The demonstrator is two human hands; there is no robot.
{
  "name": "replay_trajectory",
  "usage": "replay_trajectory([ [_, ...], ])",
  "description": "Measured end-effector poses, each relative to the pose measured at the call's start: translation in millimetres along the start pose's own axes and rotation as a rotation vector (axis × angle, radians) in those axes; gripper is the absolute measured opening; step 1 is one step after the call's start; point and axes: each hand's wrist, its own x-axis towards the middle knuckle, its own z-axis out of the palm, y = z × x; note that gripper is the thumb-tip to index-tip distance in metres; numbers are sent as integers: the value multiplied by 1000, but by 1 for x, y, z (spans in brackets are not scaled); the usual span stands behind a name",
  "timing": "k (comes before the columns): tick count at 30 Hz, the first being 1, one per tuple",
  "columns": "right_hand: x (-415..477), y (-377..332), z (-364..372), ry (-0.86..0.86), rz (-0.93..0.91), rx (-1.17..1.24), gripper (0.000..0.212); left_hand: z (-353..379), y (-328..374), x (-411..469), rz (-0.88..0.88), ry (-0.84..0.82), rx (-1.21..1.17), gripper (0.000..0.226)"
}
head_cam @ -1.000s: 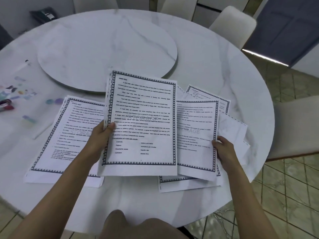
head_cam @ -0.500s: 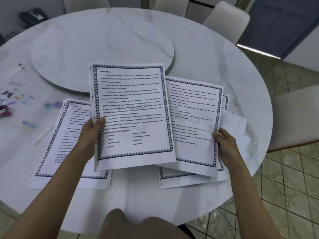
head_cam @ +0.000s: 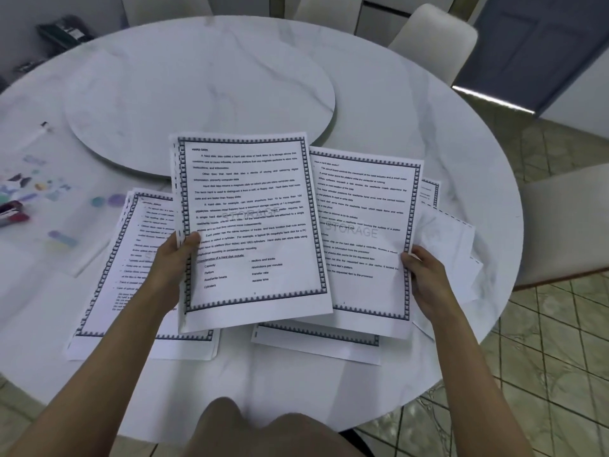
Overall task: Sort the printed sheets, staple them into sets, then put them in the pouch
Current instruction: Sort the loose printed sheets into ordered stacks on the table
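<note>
Left grip (head_cam: 174, 255) clasps left edge of sheet headed HARD DISK (head_cam: 250, 225), thumb on top, sheet raised above desk (head_cam: 428, 110). Right grip (head_cam: 425, 275) pinches right edge of second sheet (head_cam: 362, 232), which is tucked beneath first. Left pile (head_cam: 131, 275) lies flat below left grip; right pile (head_cam: 316, 341) below right grip.

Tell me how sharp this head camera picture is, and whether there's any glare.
Head view: fairly sharp in the middle, the heading on the sheet in the left hand legible, its body text soft; coloured items at the left edge smeared; a bright strip glares under the door; even light on the table.
</note>
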Motion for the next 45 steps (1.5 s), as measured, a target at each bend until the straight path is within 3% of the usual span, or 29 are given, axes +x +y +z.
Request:
replay_trajectory([
  [10, -5, -5, 26, -80, 41, 77, 21, 9, -3, -1, -33, -117, 45, 26],
  [18, -10, 0, 58, -123, 103, 89, 25, 14, -10, 3, -59, -233, 144, 45],
  [25, -18, 17, 78, -159, 133, -36, 26, 2, -23, 0, -132, -278, 204, 43],
  [31, -25, 26, 94, -197, 142, -148, 21, 3, -29, 3, -130, -215, 275, 46],
  [34, -21, 29, 91, -109, 133, -249, 20, 2, -30, 5, -102, -188, 317, 43],
  [39, -21, 29, 67, 224, -96, -663, 23, -5, -32, 14, -90, -175, 353, 44],
  [45, -21, 39, 58, 335, -53, -937, 53, -11, -29, 24, 36, -136, 461, 28],
])
